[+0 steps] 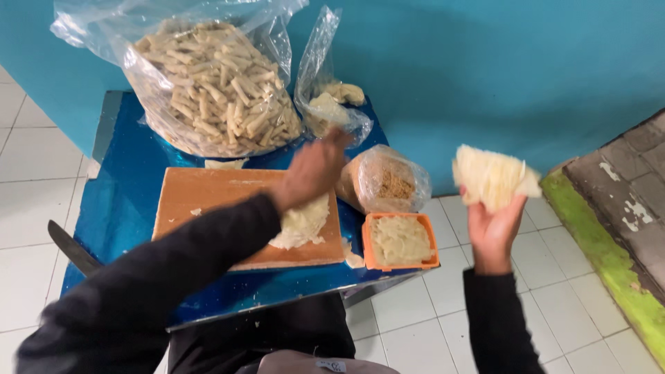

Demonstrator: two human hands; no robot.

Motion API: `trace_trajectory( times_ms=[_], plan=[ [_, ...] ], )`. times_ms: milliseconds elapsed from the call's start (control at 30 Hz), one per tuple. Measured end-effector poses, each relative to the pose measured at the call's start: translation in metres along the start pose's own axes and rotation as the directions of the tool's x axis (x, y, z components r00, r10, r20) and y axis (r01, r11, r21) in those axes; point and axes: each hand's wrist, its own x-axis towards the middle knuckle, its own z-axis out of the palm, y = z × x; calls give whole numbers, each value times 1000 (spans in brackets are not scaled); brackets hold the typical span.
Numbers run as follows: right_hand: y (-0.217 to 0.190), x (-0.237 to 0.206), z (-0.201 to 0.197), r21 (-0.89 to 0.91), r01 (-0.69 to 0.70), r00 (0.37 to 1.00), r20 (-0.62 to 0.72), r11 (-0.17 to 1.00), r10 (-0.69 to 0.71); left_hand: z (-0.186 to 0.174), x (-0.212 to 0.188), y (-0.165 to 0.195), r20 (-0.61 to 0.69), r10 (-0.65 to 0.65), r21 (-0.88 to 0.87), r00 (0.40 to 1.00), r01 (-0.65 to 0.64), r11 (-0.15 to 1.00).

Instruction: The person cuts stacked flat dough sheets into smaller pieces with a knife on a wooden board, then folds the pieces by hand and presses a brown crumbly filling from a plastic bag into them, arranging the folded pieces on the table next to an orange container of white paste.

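**Right hand up with wrapper stack, left hand down on the board**

Right hand (493, 232) is raised off to the right of the blue table (125, 201), out over the white tile floor (429, 325). Palm up, fingers curled up around the underside of a fanned stack of thin pale wrappers (493, 176); the stack sits on top of the fingertips, its long axis running roughly left-right, layered edges facing the camera

Left hand (313, 170) reaches forward across the wooden board (208, 201), back of the hand up, motion-blurred. Fingers point away toward the rear of the table; can't tell whether they're spread or pinching anything. Directly beneath the wrist a loose sheet of pale dough (303, 223) lies flat on the board's right half, touching or just under the heel of the hand

Key geometry: the sheet on the board is right under the left hand, well apart from the right hand. The wrapper stack is held only by the right hand, up and to the right of the board, above the level of the table

Around it: orange tub of pale filling (400, 240) just right of the board, clear bag of brown crumbs (391, 181) behind the tub, big clear bag of rolled sticks (215, 86) at the back, smaller clear bag (331, 104) beside it near the left fingertips
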Motion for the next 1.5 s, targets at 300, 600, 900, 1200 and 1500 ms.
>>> trace_trajectory(
  times_ms=[300,600,900,1200,1500],
  plan=[
    [42,169,168,-18,-413,796,479,911,370,46,73,-86,145,18,535,989,-94,840],
    [119,174,194,-130,-824,385,585,551,714,4,11,-79,289,332,315,898,-416,853],
    [141,171,174,-864,-443,263,129,239,956,-1,7,-78,446,168,424,879,-373,826],
    [129,172,165,-518,-727,376,249,451,893,17,95,-73,-272,-164,4,948,171,985],
    [142,162,173,-758,-565,336,148,325,930,-2,118,-99,-365,-101,-163,925,43,986]
  ],
)
